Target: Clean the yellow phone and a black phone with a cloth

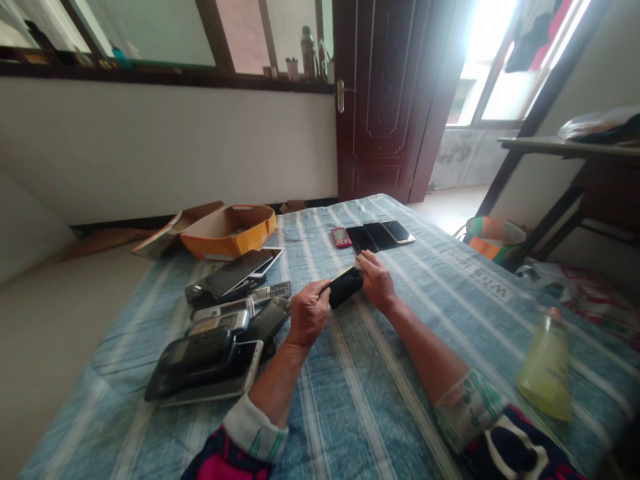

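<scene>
A dark smartphone (345,288) is held slightly tilted above the striped cloth, its black face towards me. My left hand (309,313) grips its left end, thumb on the near face. At the other end my right hand (376,280) has its fingers closed on the phone's upper right corner, with something small and whitish by the fingertips that I cannot make out. Just beyond lie a small pink phone (341,237) and a row of dark smartphones (380,236), side by side. To the left of my left hand is a heap of old phones and devices (200,353).
An orange open box (227,233) stands at the far left of the bed-like surface (320,413) with the blue striped cloth. A bottle of yellowish liquid (547,367) is at the right. Behind are a dark red door (383,100) and a side table (575,148).
</scene>
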The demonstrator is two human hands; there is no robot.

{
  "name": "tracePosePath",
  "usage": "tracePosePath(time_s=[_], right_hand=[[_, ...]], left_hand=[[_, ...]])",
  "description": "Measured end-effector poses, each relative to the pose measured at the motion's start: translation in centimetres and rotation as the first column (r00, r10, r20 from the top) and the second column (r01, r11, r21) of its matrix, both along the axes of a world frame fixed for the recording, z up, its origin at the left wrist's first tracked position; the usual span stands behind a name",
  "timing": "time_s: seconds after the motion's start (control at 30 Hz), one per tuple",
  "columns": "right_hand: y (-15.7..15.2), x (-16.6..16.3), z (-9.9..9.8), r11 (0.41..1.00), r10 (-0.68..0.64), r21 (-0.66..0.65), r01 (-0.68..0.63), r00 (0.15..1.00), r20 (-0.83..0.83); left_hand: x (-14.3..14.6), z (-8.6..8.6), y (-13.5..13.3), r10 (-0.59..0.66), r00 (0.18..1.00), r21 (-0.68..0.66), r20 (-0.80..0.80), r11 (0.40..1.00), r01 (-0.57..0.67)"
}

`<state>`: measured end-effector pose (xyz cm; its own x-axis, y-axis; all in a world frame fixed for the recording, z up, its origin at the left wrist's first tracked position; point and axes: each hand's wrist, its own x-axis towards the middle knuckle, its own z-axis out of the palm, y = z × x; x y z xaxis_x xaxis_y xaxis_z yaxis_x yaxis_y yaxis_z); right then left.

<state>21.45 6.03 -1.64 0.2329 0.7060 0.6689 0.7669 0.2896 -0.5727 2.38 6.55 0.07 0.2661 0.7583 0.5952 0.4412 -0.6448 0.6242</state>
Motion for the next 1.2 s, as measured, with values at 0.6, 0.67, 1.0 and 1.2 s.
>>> tracePosePath(time_s=[0.6,0.67,1.0,1.2], right_hand=[[-0.6,0.7,0.4,0.992,-0.081,-0.086,0.09,0.991,0.102],[-0.7,0.4,0.3,0.993,-0.088,-0.067,0.097,0.988,0.129],[-1.8,-2.4,1.6,0.991,0.127,-0.08,-0.106,0.935,0.332],[-1.8,-1.3,1.8,0.996,0.082,-0.069,-0.063,0.942,0.326]], left_hand=[[0.3,0.2,-0.4,-0.006,1.0,0.049,-0.024,0.999,0.007],[0.3,0.2,-0.4,-0.01,1.0,0.042,-0.026,0.999,0.011],[0.3,0.4,-0.4,-0.03,0.999,0.044,-0.014,0.999,0.031],[0.4,0.2,-0.3,-0.036,0.999,0.031,-0.005,0.999,0.036]])
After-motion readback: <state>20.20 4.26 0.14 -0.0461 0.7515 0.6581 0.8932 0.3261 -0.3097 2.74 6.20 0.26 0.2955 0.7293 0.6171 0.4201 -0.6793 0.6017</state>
